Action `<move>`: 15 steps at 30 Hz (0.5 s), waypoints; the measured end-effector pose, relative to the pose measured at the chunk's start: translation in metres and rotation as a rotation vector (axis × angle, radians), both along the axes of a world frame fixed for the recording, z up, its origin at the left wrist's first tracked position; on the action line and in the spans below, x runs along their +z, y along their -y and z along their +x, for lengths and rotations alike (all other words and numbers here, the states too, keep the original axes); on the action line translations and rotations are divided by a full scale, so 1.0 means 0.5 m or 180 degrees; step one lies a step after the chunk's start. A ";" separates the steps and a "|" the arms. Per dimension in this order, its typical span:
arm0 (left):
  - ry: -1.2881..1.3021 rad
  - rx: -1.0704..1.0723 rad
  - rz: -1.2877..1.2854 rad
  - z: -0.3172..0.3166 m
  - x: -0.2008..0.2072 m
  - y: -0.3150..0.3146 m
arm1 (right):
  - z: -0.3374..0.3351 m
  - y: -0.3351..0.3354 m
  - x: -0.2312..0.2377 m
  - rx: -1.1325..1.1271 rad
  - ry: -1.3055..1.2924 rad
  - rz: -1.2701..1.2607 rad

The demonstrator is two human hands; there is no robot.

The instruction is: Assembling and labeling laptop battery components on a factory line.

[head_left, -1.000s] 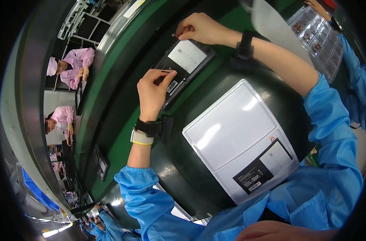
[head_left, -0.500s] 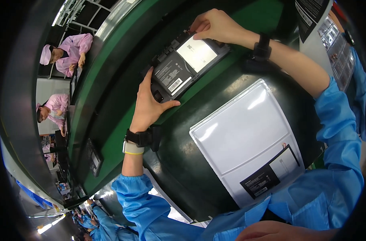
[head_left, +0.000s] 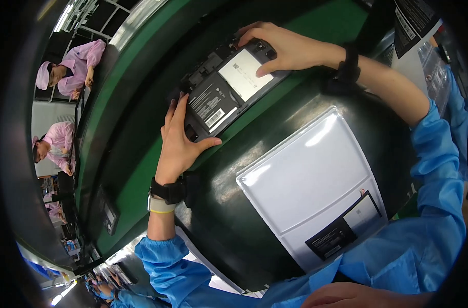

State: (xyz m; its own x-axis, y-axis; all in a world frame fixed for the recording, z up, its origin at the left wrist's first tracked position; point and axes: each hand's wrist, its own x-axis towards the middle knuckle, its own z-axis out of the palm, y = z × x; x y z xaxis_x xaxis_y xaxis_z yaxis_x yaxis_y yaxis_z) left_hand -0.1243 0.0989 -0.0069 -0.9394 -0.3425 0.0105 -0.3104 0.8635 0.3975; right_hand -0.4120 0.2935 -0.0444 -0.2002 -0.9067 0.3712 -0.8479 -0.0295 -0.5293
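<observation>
A dark electronic device (head_left: 199,135) lies at the far middle on a green surface, its inside uncovered. Set in it is a flat battery pack (head_left: 209,105), half black with a printed label and half white. My left hand (head_left: 178,141) spans the device's left end, fingers along its edge and thumb stretched out by the near corner. Over the right end reaches my right hand (head_left: 290,49), its thumb on the white half and its curled fingers at the far edge. Those right fingertips are partly hidden, close to some small wires.
Nearer me is a white plastic tray (head_left: 306,169) with another battery pack (head_left: 341,226) in it. Another dark device (head_left: 108,211) lies on the green strip at left. Two people in pink (head_left: 72,66) work beyond. A hand (head_left: 354,296) shows at the lower edge.
My right thumb has moved from the device's far edge down onto the battery's white half. My left hand stays at the left end. The whole view has shifted slightly.
</observation>
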 end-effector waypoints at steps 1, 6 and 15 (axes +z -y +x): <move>-0.0010 -0.0018 0.0025 0.000 -0.001 -0.003 | 0.002 -0.001 -0.003 0.0029 0.0167 0.0040; -0.0059 -0.0101 -0.0050 0.005 -0.002 0.002 | 0.010 -0.001 0.003 0.0058 0.0166 0.0134; 0.0092 -0.0287 -0.0313 0.021 -0.011 0.032 | 0.033 -0.023 0.005 0.0343 -0.0014 0.0167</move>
